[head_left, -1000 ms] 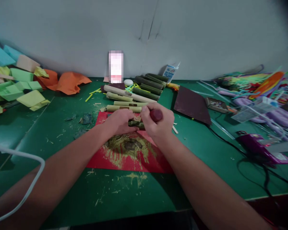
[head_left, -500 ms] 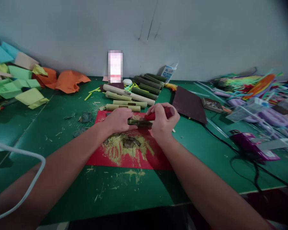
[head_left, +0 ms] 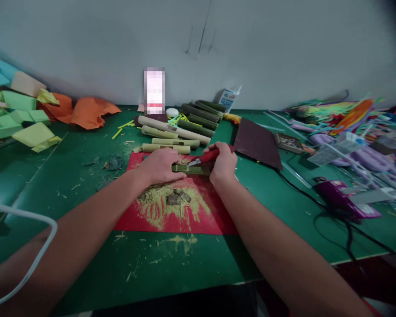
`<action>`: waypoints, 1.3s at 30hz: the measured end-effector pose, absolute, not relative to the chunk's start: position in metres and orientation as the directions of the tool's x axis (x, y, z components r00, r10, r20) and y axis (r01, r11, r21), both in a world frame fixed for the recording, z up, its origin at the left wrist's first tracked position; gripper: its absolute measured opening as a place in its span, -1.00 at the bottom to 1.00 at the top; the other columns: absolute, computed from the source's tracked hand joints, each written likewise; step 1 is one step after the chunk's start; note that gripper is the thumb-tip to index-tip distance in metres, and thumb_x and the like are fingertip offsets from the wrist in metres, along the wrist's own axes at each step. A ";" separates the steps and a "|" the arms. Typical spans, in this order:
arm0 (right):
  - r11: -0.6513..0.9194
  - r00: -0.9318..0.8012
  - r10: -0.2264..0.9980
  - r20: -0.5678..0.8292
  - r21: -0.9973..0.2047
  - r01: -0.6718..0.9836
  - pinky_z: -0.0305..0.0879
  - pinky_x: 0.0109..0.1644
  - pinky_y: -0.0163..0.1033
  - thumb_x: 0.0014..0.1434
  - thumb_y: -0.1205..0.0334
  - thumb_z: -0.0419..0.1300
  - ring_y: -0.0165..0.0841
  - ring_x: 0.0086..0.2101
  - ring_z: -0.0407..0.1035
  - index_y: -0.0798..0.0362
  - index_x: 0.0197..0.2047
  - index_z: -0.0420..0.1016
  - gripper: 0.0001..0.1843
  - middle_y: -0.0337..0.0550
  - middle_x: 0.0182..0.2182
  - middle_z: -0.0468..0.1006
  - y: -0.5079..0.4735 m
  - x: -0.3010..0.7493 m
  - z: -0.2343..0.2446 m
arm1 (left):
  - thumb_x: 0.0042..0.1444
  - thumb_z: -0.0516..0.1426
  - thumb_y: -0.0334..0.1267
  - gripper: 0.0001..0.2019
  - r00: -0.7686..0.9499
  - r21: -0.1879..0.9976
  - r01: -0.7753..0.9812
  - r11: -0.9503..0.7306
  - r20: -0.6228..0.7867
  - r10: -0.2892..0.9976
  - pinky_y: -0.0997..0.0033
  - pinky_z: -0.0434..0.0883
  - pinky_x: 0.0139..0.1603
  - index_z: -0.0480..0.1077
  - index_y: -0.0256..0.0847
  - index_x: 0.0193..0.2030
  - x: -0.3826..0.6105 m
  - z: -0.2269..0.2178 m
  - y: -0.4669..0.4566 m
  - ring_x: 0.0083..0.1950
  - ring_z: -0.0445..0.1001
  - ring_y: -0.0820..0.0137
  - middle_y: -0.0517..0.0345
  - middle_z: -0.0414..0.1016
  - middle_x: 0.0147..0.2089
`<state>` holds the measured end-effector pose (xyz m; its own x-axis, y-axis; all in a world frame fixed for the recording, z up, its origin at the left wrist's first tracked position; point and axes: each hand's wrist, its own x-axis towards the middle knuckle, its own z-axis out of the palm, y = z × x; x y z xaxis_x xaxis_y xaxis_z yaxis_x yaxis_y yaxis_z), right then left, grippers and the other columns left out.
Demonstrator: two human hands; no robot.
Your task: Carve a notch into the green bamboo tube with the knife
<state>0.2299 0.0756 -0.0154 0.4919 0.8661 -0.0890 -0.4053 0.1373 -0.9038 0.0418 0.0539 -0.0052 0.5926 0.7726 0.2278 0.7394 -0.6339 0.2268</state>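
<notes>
My left hand (head_left: pixel 163 165) is closed around the left end of a green bamboo piece (head_left: pixel 198 170), which lies level over a red mat (head_left: pixel 214 220). In my right hand (head_left: pixel 223 165) is a red-handled knife (head_left: pixel 208 156), its short blade pointing left and resting at the top of the bamboo. The lower part of my right hand is by the bamboo's right end. Pale shavings and dust (head_left: pixel 155 204) and a dark flat scrap (head_left: pixel 178 197) lie on the mat in front of my hands.
Several bamboo tubes (head_left: pixel 174 142) lie behind the mat, near a lit phone (head_left: pixel 154 90) against the wall. A dark brown sheet (head_left: pixel 257 143), a purple tool with a black cord (head_left: pixel 345 200) and colourful pipe cleaners (head_left: pixel 353 116) are on the right. Folded papers (head_left: pixel 23 110) fill the left; a white cable (head_left: pixel 49 220) crosses my left arm.
My right hand has turned and lowered, so the knife now lies flatter with its blade plainly visible at the bamboo. My left hand keeps its hold. The view has shifted slightly.
</notes>
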 end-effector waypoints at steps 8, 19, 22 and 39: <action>0.478 0.414 0.807 0.421 -0.878 -0.038 0.36 -0.39 -0.30 0.17 0.23 0.19 -0.43 -0.56 0.37 -0.01 -0.51 0.39 -0.78 -0.34 -0.62 0.47 0.055 0.221 -0.002 | 0.15 0.28 0.03 -0.67 0.612 0.232 0.721 -0.653 0.228 0.757 0.28 0.34 -0.19 0.51 -0.25 -0.32 0.042 -0.005 0.054 -0.19 0.48 0.23 0.03 0.52 -0.27; 0.750 0.004 0.569 0.823 -0.520 0.409 0.16 -0.43 -0.27 0.27 0.23 0.20 -0.47 -0.54 0.15 -0.01 -0.50 0.32 -0.70 -0.36 -0.59 0.28 0.031 0.203 0.009 | 0.12 0.26 -0.11 -0.82 0.590 0.395 0.651 -0.649 0.275 0.759 0.32 0.42 -0.14 0.55 -0.17 -0.33 0.043 -0.011 0.056 -0.17 0.52 0.26 0.11 0.56 -0.30; 0.712 0.087 0.617 0.783 -0.601 0.363 0.20 -0.42 -0.25 0.28 0.17 0.21 -0.46 -0.54 0.21 -0.02 -0.49 0.35 -0.70 -0.34 -0.58 0.34 0.033 0.204 0.001 | 0.14 0.26 -0.10 -0.81 0.594 0.338 0.685 -0.646 0.256 0.763 0.31 0.40 -0.15 0.56 -0.19 -0.32 0.042 -0.009 0.057 -0.18 0.51 0.26 0.09 0.56 -0.28; 0.379 0.461 0.861 0.215 -0.876 -0.299 0.29 -0.54 -0.33 0.05 0.16 0.23 -0.48 -0.62 0.32 -0.02 -0.58 0.25 -0.73 -0.40 -0.63 0.29 0.073 0.223 -0.011 | 0.14 0.28 -0.01 -0.72 0.607 0.259 0.704 -0.662 0.267 0.749 0.29 0.33 -0.19 0.51 -0.22 -0.32 0.040 -0.009 0.056 -0.20 0.46 0.25 0.06 0.50 -0.28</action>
